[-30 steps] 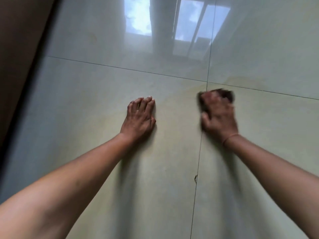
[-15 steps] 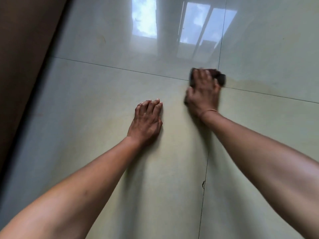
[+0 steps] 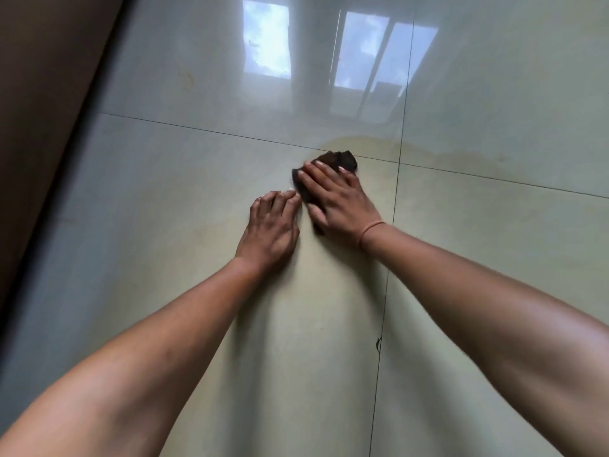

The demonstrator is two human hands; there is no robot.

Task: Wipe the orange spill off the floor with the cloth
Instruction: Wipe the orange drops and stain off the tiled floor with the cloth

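- The orange spill (image 3: 428, 153) lies as a thin yellowish film on the glossy floor (image 3: 164, 225), spread along the cross-wise grout line, mostly to the right of where the grout lines cross, with a paler patch just beyond the cloth
- The cloth (image 3: 341, 161), dark and bunched, sits on the floor at the left edge of that film, just left of the grout crossing; bunching it likely gives a thick pad that soaks rather than smears
- The right hand (image 3: 336, 201) lies flat on top of the cloth, fingers spread and pressing down, not curled around it: the grip is apart, pinning the cloth by palm pressure so it slides with the hand
- A thin band circles the right wrist (image 3: 370, 230)
- The left hand (image 3: 270, 229) rests on bare tile just beside the right hand, fingers together and bent, holding nothing; it seems placed as a prop to carry body weight while the other arm reaches
- Most of the film to the right looks untouched, so the wiping seems far from done
- A dark brown surface (image 3: 49, 110) borders the floor on the left, well apart from the work
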